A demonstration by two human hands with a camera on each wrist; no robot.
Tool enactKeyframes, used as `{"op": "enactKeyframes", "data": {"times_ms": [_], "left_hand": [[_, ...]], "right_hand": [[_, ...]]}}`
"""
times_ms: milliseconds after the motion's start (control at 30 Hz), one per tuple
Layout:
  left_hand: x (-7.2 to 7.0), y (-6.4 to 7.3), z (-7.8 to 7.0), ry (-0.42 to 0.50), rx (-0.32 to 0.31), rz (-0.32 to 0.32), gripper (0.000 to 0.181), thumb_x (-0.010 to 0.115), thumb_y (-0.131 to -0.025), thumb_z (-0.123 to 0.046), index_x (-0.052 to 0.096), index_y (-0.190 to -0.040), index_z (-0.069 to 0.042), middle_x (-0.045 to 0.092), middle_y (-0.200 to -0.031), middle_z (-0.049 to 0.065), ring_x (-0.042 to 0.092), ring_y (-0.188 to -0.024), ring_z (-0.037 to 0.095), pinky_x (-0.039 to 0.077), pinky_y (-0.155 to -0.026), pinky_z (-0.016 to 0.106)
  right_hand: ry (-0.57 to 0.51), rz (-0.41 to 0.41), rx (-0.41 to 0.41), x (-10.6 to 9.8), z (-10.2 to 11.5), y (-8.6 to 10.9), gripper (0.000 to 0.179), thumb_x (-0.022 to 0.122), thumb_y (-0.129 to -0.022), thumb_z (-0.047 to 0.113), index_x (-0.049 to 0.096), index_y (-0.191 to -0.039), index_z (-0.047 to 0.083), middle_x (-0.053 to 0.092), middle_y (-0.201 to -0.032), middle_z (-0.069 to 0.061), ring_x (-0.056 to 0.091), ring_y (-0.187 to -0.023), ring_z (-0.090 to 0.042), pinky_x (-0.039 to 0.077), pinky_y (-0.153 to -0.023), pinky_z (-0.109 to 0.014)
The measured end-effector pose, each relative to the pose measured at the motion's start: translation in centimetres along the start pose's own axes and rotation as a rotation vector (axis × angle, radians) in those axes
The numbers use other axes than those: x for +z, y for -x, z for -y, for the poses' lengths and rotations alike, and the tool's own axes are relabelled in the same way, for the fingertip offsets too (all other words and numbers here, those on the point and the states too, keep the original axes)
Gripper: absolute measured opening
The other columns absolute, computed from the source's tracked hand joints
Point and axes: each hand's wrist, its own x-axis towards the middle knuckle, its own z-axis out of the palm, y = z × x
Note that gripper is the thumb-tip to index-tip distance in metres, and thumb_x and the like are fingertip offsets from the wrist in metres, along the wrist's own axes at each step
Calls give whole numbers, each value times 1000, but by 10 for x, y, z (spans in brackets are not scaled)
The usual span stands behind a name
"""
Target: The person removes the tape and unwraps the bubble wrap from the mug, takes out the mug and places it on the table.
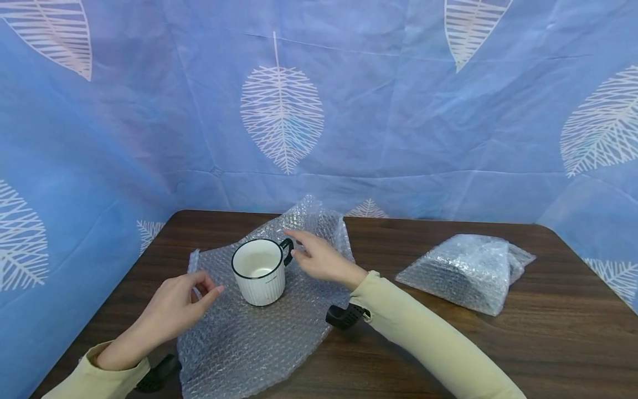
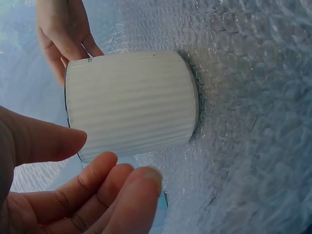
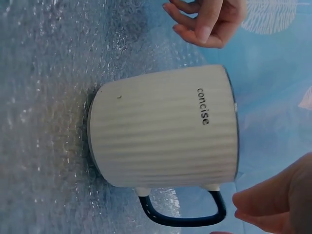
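A white ribbed mug (image 1: 260,285) with a dark rim stands upright on a spread sheet of bubble wrap (image 1: 249,349). The word "concise" shows on its side in the right wrist view. Its dark handle (image 3: 185,222) points toward my right hand (image 1: 326,259), whose fingertips are right at the handle without curling round it. To the left of the mug, my left hand (image 1: 174,307) hovers over the wrap's edge. Its fingers (image 2: 105,187) are loosely bent, thumb apart from them, with nothing between.
A folded bubble wrap bundle (image 1: 463,271) lies on the right of the dark wooden table (image 1: 563,332). Behind the table hangs a blue cloth (image 1: 379,122) with white leaf prints. The sheet's far corner reaches the table's back edge.
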Motion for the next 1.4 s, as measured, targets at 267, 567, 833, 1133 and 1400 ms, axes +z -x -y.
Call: {"op": "enactKeyframes", "data": {"times_ms": [267,567,833,1133,1400], "left_hand": [[0,-2,-5,-7,10,-6,17,66,-91,-26,64,-80,-13,53,-58,-4,44,-47,11,36,-45,27],[-2,-8,-16,-15,49,-105,19,67,-90,-29,63,-85,-11,59,-70,-3,48,-53,9,38,-49,28],[-8,-23,-42,-22,168,-182,17,67,-89,-23,60,-89,-9,58,-78,2,51,-61,9,40,-54,29],[-3,-46,-63,-47,237,-168,18,71,-85,-21,61,-90,-7,58,-88,7,54,-77,19,45,-65,36],[9,-71,-78,-107,281,-54,28,70,-87,-23,61,-105,-3,61,-103,14,55,-96,31,46,-80,46]], "right_hand": [[81,-38,-31,-5,4,12,54,55,-96,11,36,-147,8,42,-146,-17,54,-120,-37,47,-98,-46],[59,-83,-59,-10,10,27,53,55,-95,11,40,-145,11,43,-146,-13,60,-114,-34,49,-95,-43],[-5,-168,-119,-23,16,46,47,56,-94,8,46,-141,8,49,-140,-11,60,-114,-30,50,-94,-37],[-26,-251,-144,-31,9,64,42,58,-94,6,51,-135,7,54,-135,-9,62,-111,-26,53,-88,-29],[-55,-350,-153,-34,2,78,35,60,-92,4,59,-126,10,62,-125,-5,62,-110,-18,53,-85,-25]]}}
